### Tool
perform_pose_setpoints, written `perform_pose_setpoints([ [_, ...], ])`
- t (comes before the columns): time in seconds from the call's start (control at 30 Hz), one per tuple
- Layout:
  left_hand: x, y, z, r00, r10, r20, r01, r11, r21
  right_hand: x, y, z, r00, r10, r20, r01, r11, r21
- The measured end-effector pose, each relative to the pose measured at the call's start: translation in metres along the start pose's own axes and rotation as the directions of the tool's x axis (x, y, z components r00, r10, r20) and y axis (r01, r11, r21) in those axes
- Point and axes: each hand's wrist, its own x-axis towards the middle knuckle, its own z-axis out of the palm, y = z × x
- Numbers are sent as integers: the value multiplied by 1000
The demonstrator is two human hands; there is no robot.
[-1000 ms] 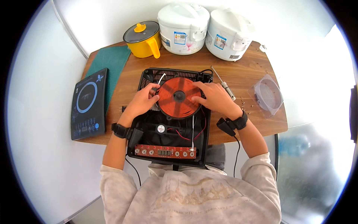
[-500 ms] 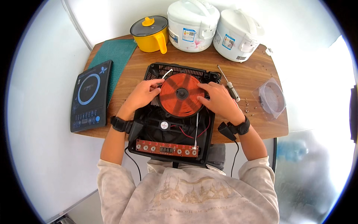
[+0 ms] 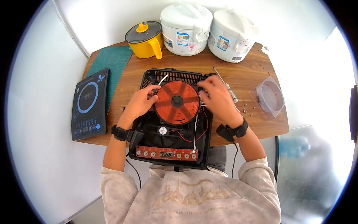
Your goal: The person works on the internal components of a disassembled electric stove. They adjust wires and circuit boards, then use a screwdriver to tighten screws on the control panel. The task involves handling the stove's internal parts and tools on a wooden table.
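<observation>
An opened black appliance housing [image 3: 205, 153] holds a copper coil disc [image 3: 167, 108], a fan [image 3: 163, 130] and a red-brown circuit board [image 3: 173, 155] with a small display. My left hand [image 3: 143, 99] has its thumb and fingertips closed on the coil's left rim, below a loose white wire [image 3: 163, 79]. My right hand [image 3: 214, 98] is beside the coil's upper right, fingers bent and apart, with nothing visibly held; its fingertips are slightly blurred near some wires.
A black induction cooker [image 3: 87, 104] lies left, partly over a green mat [image 3: 106, 59]. A yellow pot [image 3: 143, 43] and two white rice cookers [image 3: 182, 30] stand behind. At right are a screwdriver [image 3: 231, 93], several screws [image 3: 245, 111] and a clear plastic container [image 3: 270, 97].
My right hand has shifted from resting on the coil to just off its right edge, uncovering wires there. My left hand stays at the left rim.
</observation>
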Motion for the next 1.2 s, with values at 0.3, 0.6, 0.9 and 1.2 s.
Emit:
perform_pose_setpoints([
  [0.3, 8, 6, 0, 999, 42, 8, -42, 998, -48, 28, 83, -36, 933, 304, 190, -327, 939, 102],
  [0.6, 14, 11, 3, 999, 43, 23, -42, 999, -35, 64, 88, -28, 956, 191, 223, -231, 958, 168],
  [0.9, 10, -2, -4, 998, 60, 25, -59, 998, -27, 81, 91, -1, 947, 205, 248, -247, 957, 151],
  [1.2, 1, -3, -10, 999, 50, 15, -49, 998, -28, 88, 104, 19, 942, 236, 237, -276, 949, 152],
])
